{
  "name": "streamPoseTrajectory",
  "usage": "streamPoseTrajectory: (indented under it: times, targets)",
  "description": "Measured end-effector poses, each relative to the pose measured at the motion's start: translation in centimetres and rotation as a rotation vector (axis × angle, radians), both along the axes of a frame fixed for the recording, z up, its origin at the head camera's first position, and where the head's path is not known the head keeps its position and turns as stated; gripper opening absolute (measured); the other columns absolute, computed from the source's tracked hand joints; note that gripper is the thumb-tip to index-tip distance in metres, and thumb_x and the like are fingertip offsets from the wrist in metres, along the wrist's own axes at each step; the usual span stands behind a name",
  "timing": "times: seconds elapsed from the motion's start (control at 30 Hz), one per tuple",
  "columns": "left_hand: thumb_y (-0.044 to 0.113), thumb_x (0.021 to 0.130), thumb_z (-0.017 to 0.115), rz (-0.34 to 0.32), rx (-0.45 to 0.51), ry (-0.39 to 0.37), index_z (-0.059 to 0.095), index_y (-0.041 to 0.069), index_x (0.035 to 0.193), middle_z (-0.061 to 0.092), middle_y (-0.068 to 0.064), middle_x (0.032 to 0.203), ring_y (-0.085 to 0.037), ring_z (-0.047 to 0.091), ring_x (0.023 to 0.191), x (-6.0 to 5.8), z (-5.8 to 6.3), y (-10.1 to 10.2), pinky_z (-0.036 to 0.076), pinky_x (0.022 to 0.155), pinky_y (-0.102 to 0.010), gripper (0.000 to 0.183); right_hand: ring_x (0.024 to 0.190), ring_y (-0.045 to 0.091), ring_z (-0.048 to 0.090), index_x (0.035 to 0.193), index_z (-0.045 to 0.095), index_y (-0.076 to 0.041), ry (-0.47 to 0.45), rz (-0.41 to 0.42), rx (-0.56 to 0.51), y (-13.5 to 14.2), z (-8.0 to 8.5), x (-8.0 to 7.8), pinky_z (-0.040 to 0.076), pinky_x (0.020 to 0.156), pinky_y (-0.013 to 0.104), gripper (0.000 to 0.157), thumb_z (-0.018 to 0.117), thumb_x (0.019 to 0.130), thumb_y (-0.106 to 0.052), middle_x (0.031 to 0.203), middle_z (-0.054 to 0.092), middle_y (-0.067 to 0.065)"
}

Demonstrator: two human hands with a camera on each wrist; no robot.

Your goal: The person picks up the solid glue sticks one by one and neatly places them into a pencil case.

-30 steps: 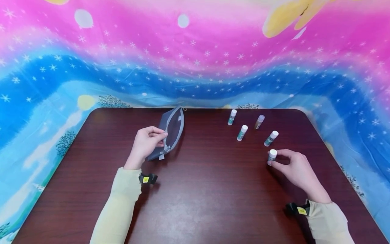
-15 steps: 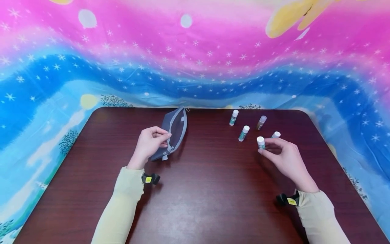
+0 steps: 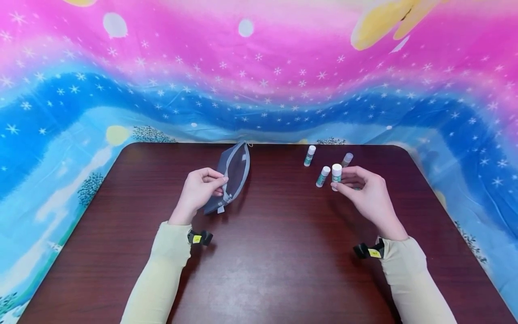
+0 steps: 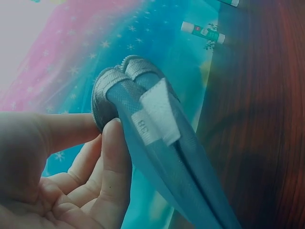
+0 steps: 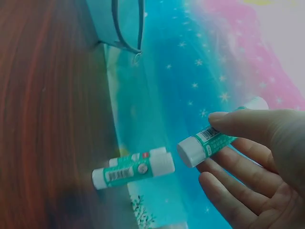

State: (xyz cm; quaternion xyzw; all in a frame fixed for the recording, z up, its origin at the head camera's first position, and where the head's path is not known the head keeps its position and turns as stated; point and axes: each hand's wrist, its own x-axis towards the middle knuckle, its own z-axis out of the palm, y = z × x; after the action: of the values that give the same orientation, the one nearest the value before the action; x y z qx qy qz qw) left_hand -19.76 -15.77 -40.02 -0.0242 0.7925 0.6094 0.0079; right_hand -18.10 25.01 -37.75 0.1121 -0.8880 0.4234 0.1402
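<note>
My left hand (image 3: 198,193) pinches the zippered rim of a grey mesh pouch (image 3: 225,160), its mouth spread wide. In the left wrist view, thumb and finger grip the zipper edge near a white tag (image 4: 162,112). My right hand (image 3: 370,198) holds a white-capped glue stick (image 3: 337,175) between thumb and fingers, raised over the table. Beside it, in the head view, stands another glue stick (image 3: 323,177). Farther back are a third white-capped one (image 3: 309,155) and a clear-capped stick (image 3: 347,159), partly covered by the right hand. Another stick is mostly hidden behind that hand.
The dark reddish wooden table (image 3: 259,252) has rounded far corners. A colourful printed cloth (image 3: 259,90) hangs behind it and along both sides. Each wrist wears a black camera, the left one (image 3: 200,237) and the right one (image 3: 368,250).
My right hand has lifted the glue stick from the right side and carried it left and away from me, close to the other sticks. The left hand keeps its grip on the pouch.
</note>
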Motion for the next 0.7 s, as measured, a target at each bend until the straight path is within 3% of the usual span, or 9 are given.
streamPoseTrajectory:
  times: [0.4,0.7]
  targets:
    - [0.014,0.082,0.074,-0.054,0.056,-0.035,0.066,0.001,0.095,0.069,-0.013,0.083,-0.026,0.066,0.066,0.1,0.0,0.6,0.057,0.066,-0.034,0.02,0.089,0.014,0.064,0.113,0.066,-0.015,0.017,0.007,-0.154,-2.4,1.4,-0.9,0.052,0.076,0.019,0.036,0.077,0.079,-0.019,0.1,0.067,0.005]
    - [0.016,0.081,0.075,-0.071,0.066,-0.049,0.065,-0.001,0.097,0.067,-0.017,0.087,-0.028,0.067,0.067,0.1,-0.3,0.9,0.057,0.067,-0.034,0.026,0.087,0.024,0.064,0.112,0.064,-0.003,0.017,0.022,-0.246,-5.4,4.3,0.1,0.053,0.076,0.023,0.035,0.076,0.079,-0.007,0.099,0.066,0.014]
